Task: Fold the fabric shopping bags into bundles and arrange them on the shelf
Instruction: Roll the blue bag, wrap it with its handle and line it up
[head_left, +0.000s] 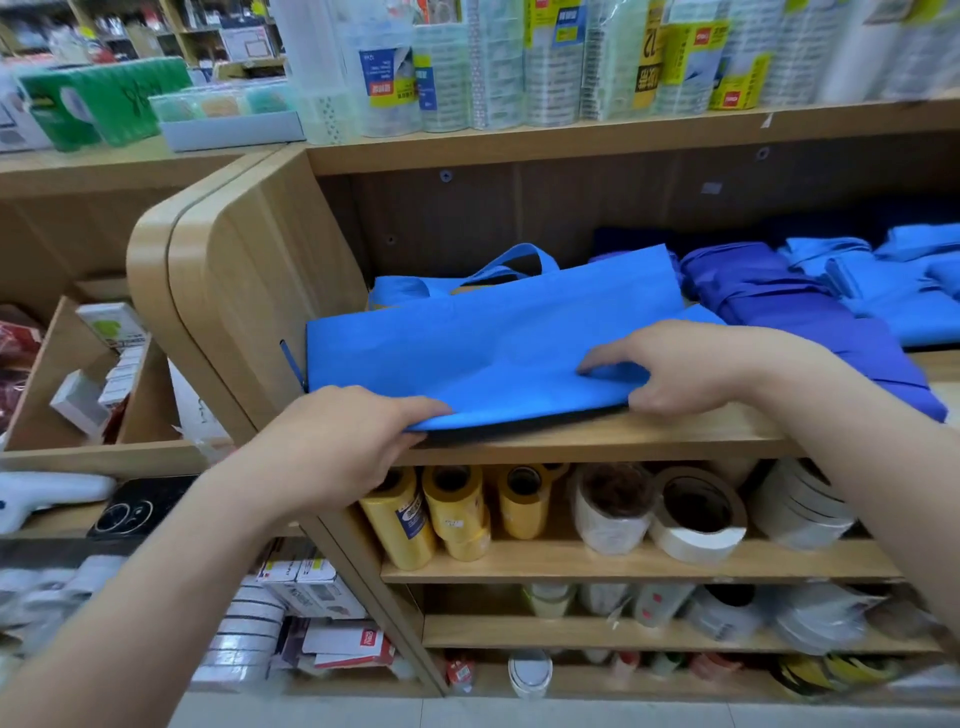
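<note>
Head view: you have one bright blue bag lying flat on the middle shelf. Its handles point toward the back wall, its left end is just beside the rounded side panel, and its near edge runs along the shelf's front lip. Your left hand grips that near edge at the left corner, fingers curled onto it. Your right hand pinches a fold of the same bag further right. A darker blue heap lies against the bag's right end; you cannot tell how many bags it holds. Past it sit at least three lighter blue bundles. Bare board shows only along the front, right of your right hand. At least three yellow rolls stand on the shelf below.
</note>
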